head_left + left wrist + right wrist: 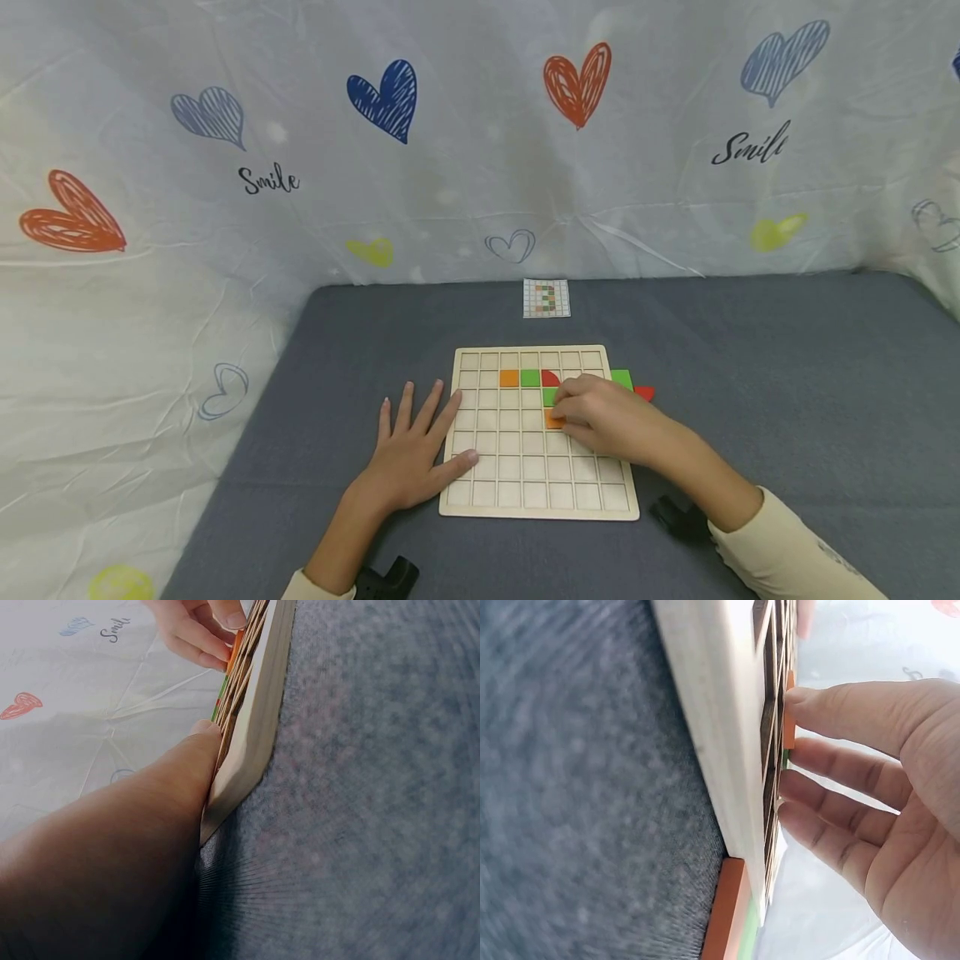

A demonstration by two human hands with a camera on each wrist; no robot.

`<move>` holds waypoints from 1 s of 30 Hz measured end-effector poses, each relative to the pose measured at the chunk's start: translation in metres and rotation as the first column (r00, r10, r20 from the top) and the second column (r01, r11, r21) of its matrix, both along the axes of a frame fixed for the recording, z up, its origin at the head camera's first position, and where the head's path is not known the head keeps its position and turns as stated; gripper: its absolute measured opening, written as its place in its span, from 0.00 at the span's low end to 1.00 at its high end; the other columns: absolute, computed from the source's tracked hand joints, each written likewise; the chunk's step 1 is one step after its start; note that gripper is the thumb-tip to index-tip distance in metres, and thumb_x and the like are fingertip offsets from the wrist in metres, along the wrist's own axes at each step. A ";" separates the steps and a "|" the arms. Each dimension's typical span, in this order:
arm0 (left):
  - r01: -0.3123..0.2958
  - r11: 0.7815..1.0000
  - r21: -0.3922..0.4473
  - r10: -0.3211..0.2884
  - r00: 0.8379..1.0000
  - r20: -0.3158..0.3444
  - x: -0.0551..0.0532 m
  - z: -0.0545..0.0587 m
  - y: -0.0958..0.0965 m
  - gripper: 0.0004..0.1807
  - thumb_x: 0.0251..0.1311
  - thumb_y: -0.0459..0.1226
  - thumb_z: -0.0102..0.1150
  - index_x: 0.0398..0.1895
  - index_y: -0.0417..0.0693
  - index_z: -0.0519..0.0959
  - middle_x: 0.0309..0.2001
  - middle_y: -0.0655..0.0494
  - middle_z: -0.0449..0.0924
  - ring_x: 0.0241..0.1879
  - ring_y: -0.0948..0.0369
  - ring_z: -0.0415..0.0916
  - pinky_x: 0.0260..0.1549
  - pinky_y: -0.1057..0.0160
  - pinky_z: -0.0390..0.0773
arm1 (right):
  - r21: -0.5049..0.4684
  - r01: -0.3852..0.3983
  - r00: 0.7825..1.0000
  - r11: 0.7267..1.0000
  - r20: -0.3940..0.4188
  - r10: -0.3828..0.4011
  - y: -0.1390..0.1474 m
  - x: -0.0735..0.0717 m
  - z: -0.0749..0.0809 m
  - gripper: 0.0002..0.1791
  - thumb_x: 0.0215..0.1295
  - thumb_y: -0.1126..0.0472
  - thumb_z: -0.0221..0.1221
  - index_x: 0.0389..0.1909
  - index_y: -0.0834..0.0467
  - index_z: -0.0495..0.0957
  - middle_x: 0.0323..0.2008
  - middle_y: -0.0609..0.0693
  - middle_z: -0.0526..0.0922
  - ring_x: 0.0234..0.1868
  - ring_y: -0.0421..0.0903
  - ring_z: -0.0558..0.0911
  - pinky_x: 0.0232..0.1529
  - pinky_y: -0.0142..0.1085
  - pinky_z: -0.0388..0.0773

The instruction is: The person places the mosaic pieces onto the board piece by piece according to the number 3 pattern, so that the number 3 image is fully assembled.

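A pale wooden grid board (517,506) lies flat on the grey cloth. My right hand (611,417) pinches an orange square tile (789,731) between thumb and finger, at a cell right of the board's middle. Just above it sits a green tile (550,397), partly covered by the fingers. The row above holds an orange tile (509,379), a green tile (530,378) and a red rounded tile (551,377). Spread wide, my left hand (405,461) rests at the board's left edge, its thumb (204,729) over the rim.
Beyond the board's right edge lie a green tile (622,378) and a red piece (644,392), partly behind the right hand. A small printed card (547,298) with a coloured grid pattern lies at the back. Behind the table hangs a white cloth (465,167) with hearts.
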State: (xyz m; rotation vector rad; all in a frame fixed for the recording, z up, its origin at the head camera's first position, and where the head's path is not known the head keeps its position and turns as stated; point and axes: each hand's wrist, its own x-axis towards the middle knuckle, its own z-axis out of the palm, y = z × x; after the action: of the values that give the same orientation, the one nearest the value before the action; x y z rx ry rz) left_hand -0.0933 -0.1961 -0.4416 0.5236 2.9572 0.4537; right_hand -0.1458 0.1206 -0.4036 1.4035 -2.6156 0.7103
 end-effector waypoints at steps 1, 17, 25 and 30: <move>-0.001 1.000 -0.003 0.001 1.000 0.002 0.000 0.000 0.000 0.47 0.66 0.72 0.37 0.82 0.63 0.44 0.81 0.53 0.36 0.77 0.42 0.23 0.67 0.32 0.25 | 0.000 -0.001 1.000 1.000 0.000 0.001 0.000 0.001 0.000 0.08 0.56 0.71 0.70 0.36 0.58 0.89 0.38 0.46 0.83 0.41 0.45 0.81 0.41 0.37 0.80; -0.004 1.000 -0.013 0.004 1.000 -0.003 -0.001 -0.003 0.000 0.48 0.65 0.73 0.37 0.82 0.64 0.44 0.81 0.54 0.35 0.77 0.43 0.23 0.67 0.33 0.24 | 0.019 0.012 1.000 1.000 -0.023 -0.011 -0.002 0.007 0.002 0.07 0.58 0.70 0.70 0.36 0.57 0.88 0.37 0.45 0.81 0.39 0.43 0.78 0.41 0.36 0.79; -0.009 1.000 -0.011 0.009 1.000 0.006 -0.001 -0.003 -0.001 0.48 0.64 0.74 0.35 0.82 0.65 0.43 0.81 0.55 0.34 0.77 0.44 0.22 0.67 0.34 0.23 | 0.029 0.004 1.000 1.000 0.023 -0.005 -0.001 0.008 0.009 0.10 0.59 0.74 0.66 0.40 0.59 0.87 0.38 0.47 0.87 0.42 0.45 0.83 0.46 0.41 0.80; -0.007 1.000 -0.010 0.008 1.000 0.012 -0.001 -0.003 -0.001 0.48 0.65 0.74 0.35 0.82 0.65 0.42 0.81 0.55 0.34 0.77 0.44 0.21 0.67 0.34 0.23 | 0.010 -0.012 0.998 1.000 0.056 0.012 0.006 0.002 0.011 0.11 0.61 0.74 0.64 0.41 0.58 0.88 0.40 0.46 0.87 0.44 0.44 0.84 0.48 0.42 0.80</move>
State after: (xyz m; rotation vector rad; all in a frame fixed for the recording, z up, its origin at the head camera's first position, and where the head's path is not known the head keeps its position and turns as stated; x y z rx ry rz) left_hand -0.0948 -0.1969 -0.4446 0.5072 2.9498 0.4405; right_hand -0.1433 0.1271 -0.3926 1.4237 -2.6583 0.7498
